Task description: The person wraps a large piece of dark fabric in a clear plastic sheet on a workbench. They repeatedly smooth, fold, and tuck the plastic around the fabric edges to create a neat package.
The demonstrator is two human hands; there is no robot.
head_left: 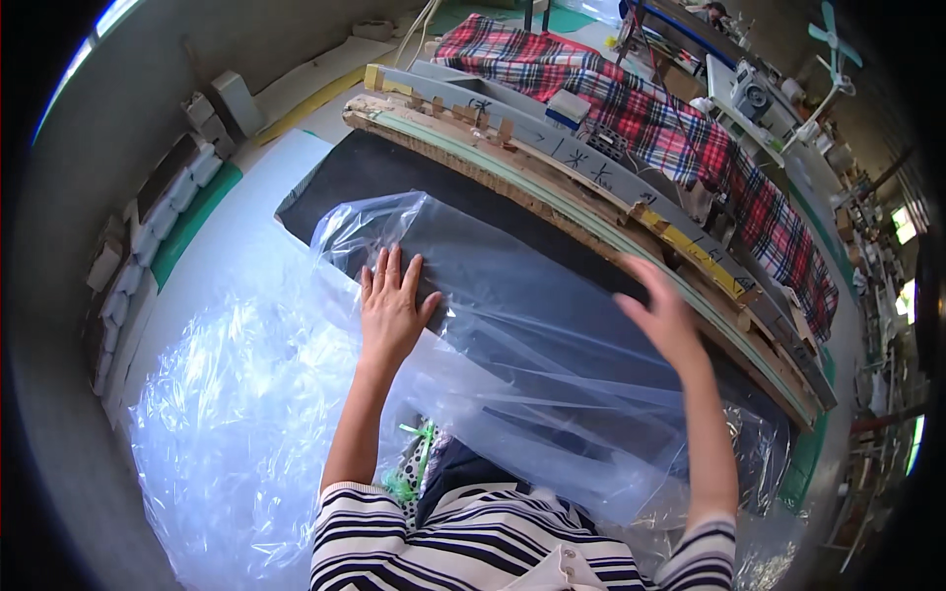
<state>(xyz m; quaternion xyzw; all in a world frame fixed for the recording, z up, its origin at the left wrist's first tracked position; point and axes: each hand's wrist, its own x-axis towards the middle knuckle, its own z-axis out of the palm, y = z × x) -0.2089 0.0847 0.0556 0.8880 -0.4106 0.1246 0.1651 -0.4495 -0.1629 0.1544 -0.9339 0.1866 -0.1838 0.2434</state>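
My left hand (pixel 392 310) lies flat with its fingers spread, pressing on a sheet of clear plastic film (pixel 532 345). The film covers much of a long black surface (pixel 379 172), whose far strip stays bare. Farther right, my right hand (pixel 662 313) is over the black surface near its far edge. Motion blurs that hand, but its thumb stands apart from the fingers and nothing shows in it. Whether it touches the film I cannot tell. To the left and near side, a large crumpled heap of clear plastic film (pixel 236 433) spreads out, shiny and folded.
Along the far edge runs a layered wooden board (pixel 512 153) beside a grey metal beam (pixel 581 158). A small box (pixel 568 108) rests on the beam. Beyond hangs red plaid cloth (pixel 680 128). A sewing machine (pixel 754 94) and a pale blue fan (pixel 836 44) stand at the far right.
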